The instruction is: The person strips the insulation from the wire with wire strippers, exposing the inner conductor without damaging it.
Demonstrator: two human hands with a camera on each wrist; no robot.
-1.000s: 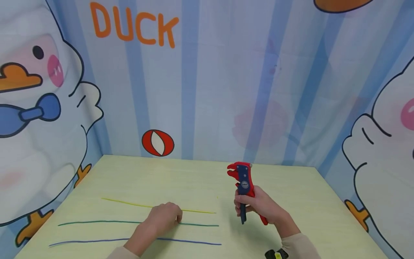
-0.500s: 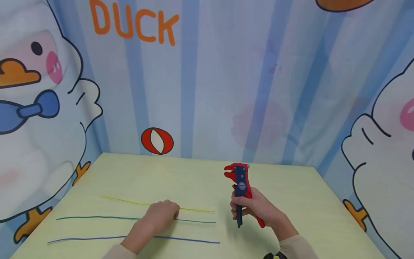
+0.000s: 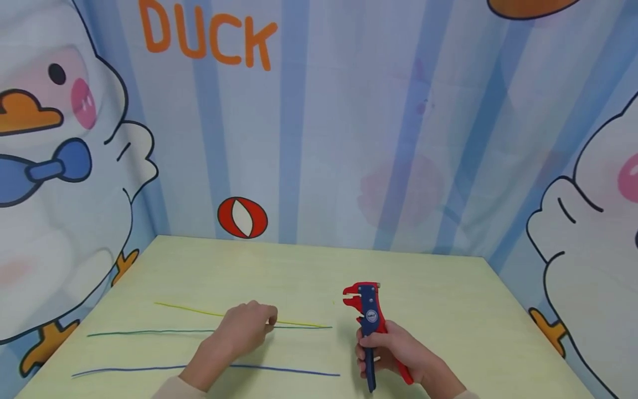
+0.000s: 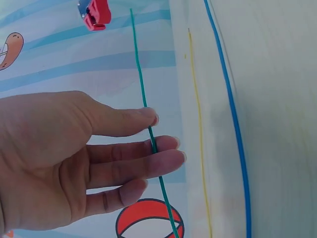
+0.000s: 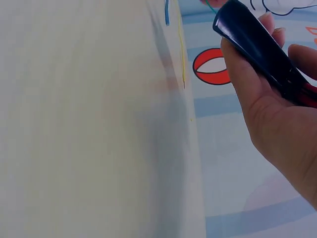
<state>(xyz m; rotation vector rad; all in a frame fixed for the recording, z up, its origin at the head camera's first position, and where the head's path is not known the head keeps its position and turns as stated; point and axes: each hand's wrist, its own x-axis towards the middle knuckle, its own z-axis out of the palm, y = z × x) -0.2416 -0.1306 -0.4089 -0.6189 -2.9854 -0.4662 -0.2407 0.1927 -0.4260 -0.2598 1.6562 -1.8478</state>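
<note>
Pliers (image 3: 369,302) are gripped by the right hand (image 3: 394,353), jaws leftward, near-upright in head view, well inside the table's (image 3: 473,327) right edge; green wire (image 3: 149,331), running left-right, is pinched in the left hand's (image 3: 247,328) fingers.

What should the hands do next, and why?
Maybe bring the right end of the green wire toward the wire stripper: the left hand holds that wire, while the right hand holds the stripper with its jaws apart and nothing between them.

Diffuse light casts soft-edged shadows on the pale table (image 3: 448,299), with faint glare on the dark handle (image 5: 257,49)
</note>
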